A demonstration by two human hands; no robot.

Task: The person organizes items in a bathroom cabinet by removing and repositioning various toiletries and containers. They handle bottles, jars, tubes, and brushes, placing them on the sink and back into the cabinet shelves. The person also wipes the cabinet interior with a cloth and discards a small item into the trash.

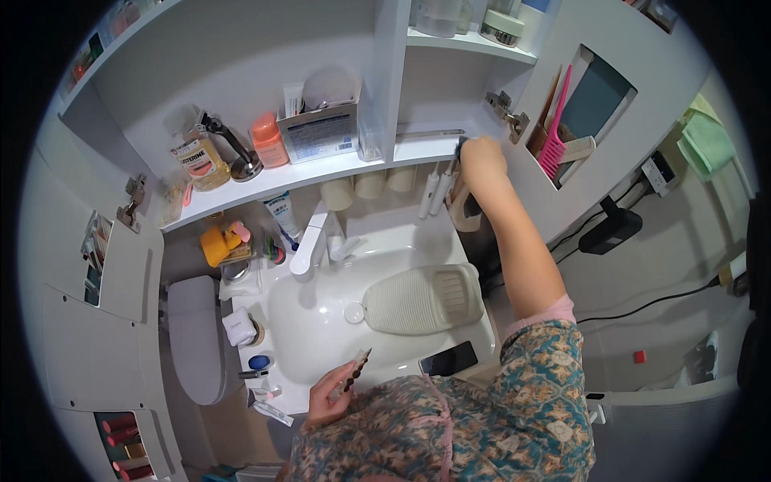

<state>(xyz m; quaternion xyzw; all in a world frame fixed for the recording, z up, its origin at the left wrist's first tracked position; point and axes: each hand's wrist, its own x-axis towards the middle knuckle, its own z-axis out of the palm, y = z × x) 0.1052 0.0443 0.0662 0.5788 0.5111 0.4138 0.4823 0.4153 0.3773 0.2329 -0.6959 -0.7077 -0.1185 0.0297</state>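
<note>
My left hand (pixel 328 398) is in front of the sink's near edge. Its fingers are closed on a slim dark-brown stick with a wavy outline and a pointed tip (pixel 359 369); its exact kind does not show. My right arm reaches up to the cabinet's lower shelf. There my right hand (pixel 484 163) is closed beside the shelf edge, with a small dark piece at its fingertips that I cannot make out. Two white electric toothbrushes (pixel 436 193) hang just left of it. Below the hand is a beige handled thing (pixel 464 212), partly hidden by my arm.
A ribbed washboard (pixel 418 300) lies in the white sink (pixel 317 337), near a faucet (pixel 308 255). A phone (pixel 448 359) rests on the near rim. Mouthwash (pixel 199 157), a razor on its stand and a box fill the shelf. The open cabinet door holds a pink comb (pixel 554 140).
</note>
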